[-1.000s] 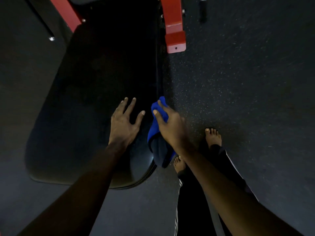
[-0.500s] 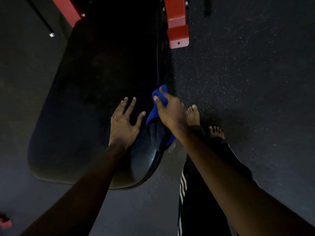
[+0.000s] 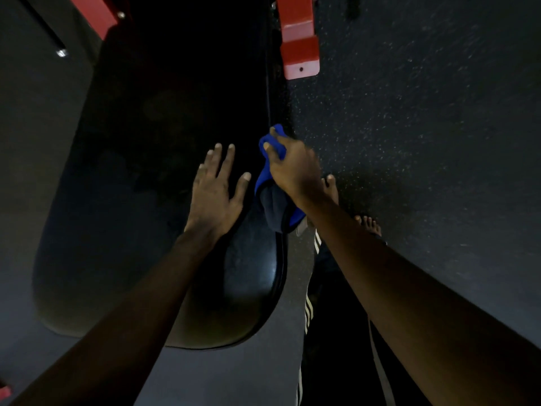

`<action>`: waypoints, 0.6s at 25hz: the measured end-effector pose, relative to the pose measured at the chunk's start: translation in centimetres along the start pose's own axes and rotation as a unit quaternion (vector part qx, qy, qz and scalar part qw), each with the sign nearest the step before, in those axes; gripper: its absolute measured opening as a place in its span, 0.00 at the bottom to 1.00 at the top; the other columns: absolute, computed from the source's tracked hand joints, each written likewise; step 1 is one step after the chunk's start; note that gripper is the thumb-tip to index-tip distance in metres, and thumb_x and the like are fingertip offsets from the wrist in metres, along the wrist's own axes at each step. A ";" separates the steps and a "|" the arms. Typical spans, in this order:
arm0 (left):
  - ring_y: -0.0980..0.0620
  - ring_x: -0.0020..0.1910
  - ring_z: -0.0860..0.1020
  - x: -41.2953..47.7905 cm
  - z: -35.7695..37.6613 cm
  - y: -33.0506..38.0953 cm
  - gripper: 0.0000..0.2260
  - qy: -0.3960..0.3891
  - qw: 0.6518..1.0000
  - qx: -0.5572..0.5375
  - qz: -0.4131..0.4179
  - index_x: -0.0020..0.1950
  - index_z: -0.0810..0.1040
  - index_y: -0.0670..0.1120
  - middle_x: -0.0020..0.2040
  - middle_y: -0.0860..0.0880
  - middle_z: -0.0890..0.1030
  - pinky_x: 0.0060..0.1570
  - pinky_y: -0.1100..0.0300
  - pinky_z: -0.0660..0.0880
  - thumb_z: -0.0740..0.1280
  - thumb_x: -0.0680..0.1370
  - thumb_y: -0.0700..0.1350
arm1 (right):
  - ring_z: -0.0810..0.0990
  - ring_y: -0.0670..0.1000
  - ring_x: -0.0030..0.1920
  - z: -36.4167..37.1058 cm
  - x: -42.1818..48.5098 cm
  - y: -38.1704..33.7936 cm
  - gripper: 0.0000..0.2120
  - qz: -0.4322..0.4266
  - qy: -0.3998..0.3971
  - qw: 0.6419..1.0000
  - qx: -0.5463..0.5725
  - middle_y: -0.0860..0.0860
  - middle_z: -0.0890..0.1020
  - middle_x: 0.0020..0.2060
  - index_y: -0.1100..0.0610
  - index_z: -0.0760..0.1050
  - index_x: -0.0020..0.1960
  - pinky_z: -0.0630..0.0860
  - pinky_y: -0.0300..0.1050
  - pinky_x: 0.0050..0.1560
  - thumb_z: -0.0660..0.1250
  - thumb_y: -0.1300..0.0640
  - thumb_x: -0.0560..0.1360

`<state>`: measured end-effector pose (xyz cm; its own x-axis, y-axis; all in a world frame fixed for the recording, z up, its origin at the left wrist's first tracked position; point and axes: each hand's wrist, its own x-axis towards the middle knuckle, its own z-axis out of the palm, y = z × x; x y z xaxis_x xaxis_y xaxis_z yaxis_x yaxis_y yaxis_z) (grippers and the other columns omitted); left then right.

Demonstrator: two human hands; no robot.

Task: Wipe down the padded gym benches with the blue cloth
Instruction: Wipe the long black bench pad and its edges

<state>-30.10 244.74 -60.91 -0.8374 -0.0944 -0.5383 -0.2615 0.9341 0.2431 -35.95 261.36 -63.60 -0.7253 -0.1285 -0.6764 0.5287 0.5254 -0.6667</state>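
Under the right hand (image 3: pixel 292 168), at the right-hand edge of the padded bench (image 3: pixel 164 118), lies the blue cloth (image 3: pixel 261 180). The hand's fingers are curled down over the bunched cloth and grip it against the pad's edge. A blue fold pokes out beyond the fingertips, and a strip runs along the thumb side. A darker part of the cloth trails back below the wrist, over the rim of the pad.

Just left of that hand, close to the cloth, the left hand (image 3: pixel 215 194) rests flat on the black pad. Its fingers are straight and spread, the thumb pointing toward the cloth, and it holds nothing.

Beyond the right hand's fingertips a red frame piece (image 3: pixel 300 51) ends beside the pad, above the speckled dark floor (image 3: pixel 424 127). Right of the right wrist two bare feet (image 3: pixel 330 186) stand on that floor. Below the forearm are dark trousers with pale stripes (image 3: pixel 310 312).
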 end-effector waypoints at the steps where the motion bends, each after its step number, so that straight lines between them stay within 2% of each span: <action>1: 0.49 0.82 0.48 1.0 0.0 -0.1 0.29 -0.006 1.000 0.000 0.001 0.83 0.53 0.49 0.83 0.46 0.52 0.79 0.51 0.45 0.55 0.85 0.58 | 0.76 0.55 0.67 -0.2 0.1 -0.2 0.23 0.002 -0.007 1.000 0.003 0.53 0.76 0.70 0.50 0.67 0.77 0.70 0.42 0.63 0.60 0.47 0.84; 2: 0.49 0.82 0.47 1.9 -0.1 -0.1 0.29 -0.012 1.000 0.001 0.003 0.83 0.53 0.49 0.83 0.46 0.51 0.79 0.51 0.44 0.55 0.85 0.58 | 0.75 0.54 0.68 -0.4 -0.3 -0.4 0.23 0.007 -0.013 1.000 -0.011 0.52 0.75 0.71 0.49 0.65 0.78 0.67 0.38 0.62 0.59 0.46 0.84; 5: 0.49 0.82 0.47 3.7 0.3 -0.1 0.29 -0.029 1.000 0.000 0.004 0.83 0.52 0.47 0.83 0.46 0.51 0.79 0.54 0.43 0.55 0.85 0.57 | 0.72 0.52 0.71 -0.6 -2.6 -0.5 0.23 0.034 -0.026 0.994 -0.096 0.49 0.73 0.73 0.44 0.62 0.79 0.53 0.39 0.62 0.55 0.43 0.84; 7: 0.50 0.82 0.46 3.7 0.8 0.1 0.30 -0.034 0.999 0.000 0.004 0.83 0.51 0.46 0.83 0.46 0.50 0.79 0.53 0.43 0.54 0.85 0.57 | 0.73 0.52 0.70 -0.3 -3.3 -0.5 0.23 0.037 -0.016 0.993 -0.112 0.49 0.74 0.72 0.43 0.63 0.78 0.50 0.38 0.62 0.56 0.43 0.84; 10: 0.51 0.82 0.45 3.5 1.3 0.2 0.30 -0.025 1.000 0.000 0.002 0.83 0.50 0.47 0.83 0.47 0.49 0.79 0.55 0.42 0.53 0.85 0.57 | 0.77 0.55 0.66 -0.2 -1.6 -1.0 0.22 0.036 0.001 0.993 -0.116 0.50 0.77 0.69 0.42 0.65 0.77 0.62 0.44 0.65 0.57 0.44 0.84; 12: 0.51 0.82 0.46 3.5 1.3 0.1 0.30 -0.018 1.000 -0.003 0.001 0.83 0.50 0.47 0.83 0.47 0.50 0.80 0.54 0.44 0.52 0.85 0.58 | 0.78 0.57 0.64 -0.2 0.6 -1.6 0.21 0.038 0.000 0.993 -0.111 0.51 0.79 0.67 0.41 0.66 0.76 0.70 0.48 0.62 0.58 0.44 0.84; 15: 0.52 0.82 0.46 3.6 1.3 0.1 0.31 -0.016 1.000 -0.004 0.002 0.83 0.51 0.47 0.83 0.48 0.51 0.80 0.53 0.46 0.49 0.83 0.60 | 0.78 0.60 0.64 0.1 4.6 -1.8 0.22 0.039 0.020 0.995 -0.089 0.55 0.79 0.65 0.42 0.67 0.76 0.73 0.50 0.61 0.60 0.44 0.83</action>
<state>-32.50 244.97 -63.87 -0.8225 -0.0789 -0.5632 -0.2620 0.9315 0.2521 -40.23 259.76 -65.48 -0.7035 -0.0491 -0.7090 0.5006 0.6739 -0.5434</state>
